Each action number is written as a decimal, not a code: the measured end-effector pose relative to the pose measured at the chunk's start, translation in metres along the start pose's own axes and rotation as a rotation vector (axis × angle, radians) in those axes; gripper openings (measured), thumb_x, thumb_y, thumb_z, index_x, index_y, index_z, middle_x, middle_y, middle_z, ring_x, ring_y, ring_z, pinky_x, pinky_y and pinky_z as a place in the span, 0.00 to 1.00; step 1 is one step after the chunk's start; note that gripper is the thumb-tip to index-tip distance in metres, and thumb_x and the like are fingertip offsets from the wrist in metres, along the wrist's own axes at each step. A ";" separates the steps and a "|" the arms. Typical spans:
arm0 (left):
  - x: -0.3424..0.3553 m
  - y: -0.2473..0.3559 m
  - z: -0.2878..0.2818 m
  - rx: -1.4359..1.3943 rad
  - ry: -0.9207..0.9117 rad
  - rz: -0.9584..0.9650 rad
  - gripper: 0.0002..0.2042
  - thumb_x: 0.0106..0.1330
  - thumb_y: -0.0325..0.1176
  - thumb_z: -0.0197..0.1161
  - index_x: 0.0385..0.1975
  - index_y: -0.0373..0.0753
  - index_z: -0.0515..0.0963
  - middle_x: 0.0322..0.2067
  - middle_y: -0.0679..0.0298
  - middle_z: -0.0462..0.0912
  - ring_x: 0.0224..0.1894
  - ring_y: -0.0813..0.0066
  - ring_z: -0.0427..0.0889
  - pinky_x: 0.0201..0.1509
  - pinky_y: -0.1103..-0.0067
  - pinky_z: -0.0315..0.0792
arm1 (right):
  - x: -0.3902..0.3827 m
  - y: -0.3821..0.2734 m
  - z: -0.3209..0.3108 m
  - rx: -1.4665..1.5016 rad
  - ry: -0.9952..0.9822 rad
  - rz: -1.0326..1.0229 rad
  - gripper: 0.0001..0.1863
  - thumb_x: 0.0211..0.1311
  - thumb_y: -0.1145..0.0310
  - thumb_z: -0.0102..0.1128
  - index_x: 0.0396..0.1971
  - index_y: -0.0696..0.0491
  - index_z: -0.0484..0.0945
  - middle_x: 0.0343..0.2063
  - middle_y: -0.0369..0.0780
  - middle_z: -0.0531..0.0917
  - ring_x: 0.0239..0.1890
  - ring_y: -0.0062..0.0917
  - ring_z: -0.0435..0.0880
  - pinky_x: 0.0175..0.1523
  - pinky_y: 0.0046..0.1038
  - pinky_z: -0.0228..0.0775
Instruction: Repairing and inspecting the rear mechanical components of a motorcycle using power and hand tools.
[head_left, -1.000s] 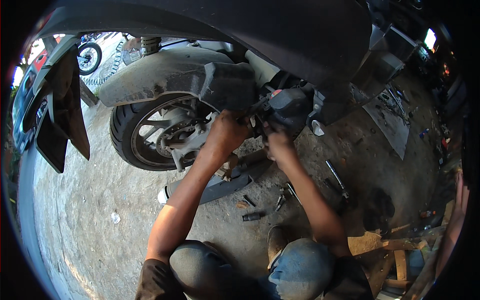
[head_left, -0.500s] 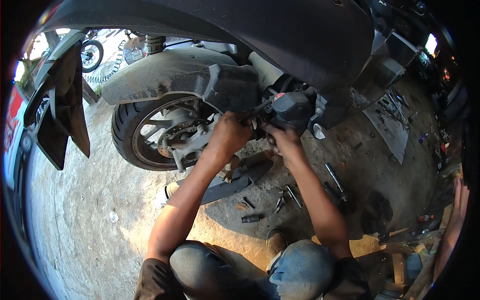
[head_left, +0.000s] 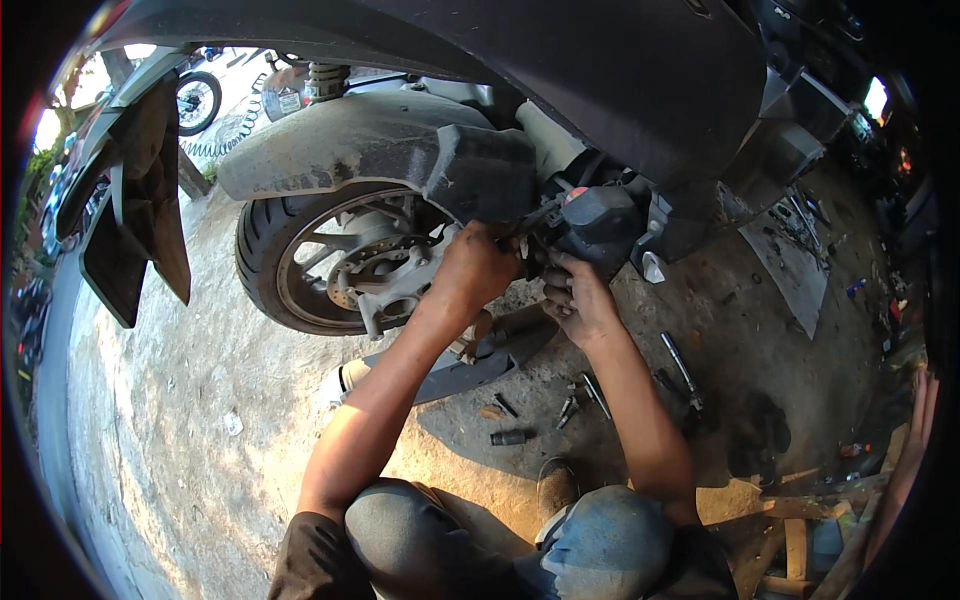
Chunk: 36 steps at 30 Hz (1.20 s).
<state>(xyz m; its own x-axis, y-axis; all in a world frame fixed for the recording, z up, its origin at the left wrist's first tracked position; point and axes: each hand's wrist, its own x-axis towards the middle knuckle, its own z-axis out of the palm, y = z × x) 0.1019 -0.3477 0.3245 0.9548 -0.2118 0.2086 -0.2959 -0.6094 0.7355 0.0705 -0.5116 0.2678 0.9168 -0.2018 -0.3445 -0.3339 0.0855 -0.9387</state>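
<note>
A motor scooter's rear end fills the upper part, with its wheel (head_left: 290,270) and dusty rear mudguard (head_left: 330,150). My left hand (head_left: 474,268) is closed at the gap below a black plastic cover (head_left: 482,170); what its fingers grip is hidden. Close beside it, my right hand (head_left: 580,298) has its fingers curled, with thumb and forefinger pressed at the same dark parts. Just above the right hand sits a dark housing (head_left: 604,215) with a small red spot. An exhaust silencer (head_left: 490,365) lies on the ground under my left wrist.
On the concrete near my right forearm lie a long metal ratchet-like tool (head_left: 682,368), a black socket (head_left: 509,437) and several small tools. Farther right is a stained sheet (head_left: 790,270) with tools. A wooden frame (head_left: 797,550) stands at lower right; a dark panel (head_left: 150,200) hangs at left.
The view has shifted a little, so most of the scene sits farther right. My right hand has turned, its fingers more curled; my left hand stays at the same spot on the scooter.
</note>
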 end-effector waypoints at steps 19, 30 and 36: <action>0.000 -0.003 0.003 -0.034 0.027 0.018 0.13 0.62 0.32 0.59 0.44 0.37 0.82 0.39 0.43 0.83 0.47 0.45 0.80 0.50 0.66 0.74 | -0.010 -0.009 0.001 -0.967 0.237 -0.560 0.14 0.68 0.62 0.51 0.39 0.57 0.79 0.36 0.50 0.82 0.40 0.48 0.80 0.42 0.43 0.71; 0.005 -0.009 0.008 -0.130 0.042 0.056 0.12 0.60 0.34 0.60 0.40 0.36 0.83 0.37 0.41 0.82 0.45 0.41 0.80 0.48 0.61 0.76 | 0.000 -0.027 -0.012 -0.592 -0.037 -0.134 0.22 0.70 0.57 0.51 0.57 0.56 0.73 0.36 0.53 0.83 0.43 0.46 0.83 0.48 0.43 0.72; 0.005 -0.009 0.005 -0.042 0.024 0.063 0.12 0.63 0.32 0.60 0.44 0.35 0.82 0.40 0.45 0.83 0.47 0.45 0.81 0.49 0.67 0.74 | -0.020 -0.027 0.004 -1.295 0.153 -0.663 0.22 0.63 0.67 0.59 0.53 0.63 0.74 0.39 0.56 0.82 0.41 0.48 0.84 0.47 0.43 0.75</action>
<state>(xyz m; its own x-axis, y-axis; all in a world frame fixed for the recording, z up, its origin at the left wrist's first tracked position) 0.1097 -0.3473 0.3152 0.9349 -0.2301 0.2702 -0.3543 -0.5625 0.7470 0.0619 -0.5063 0.3004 0.9734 0.0393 0.2256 0.0963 -0.9641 -0.2476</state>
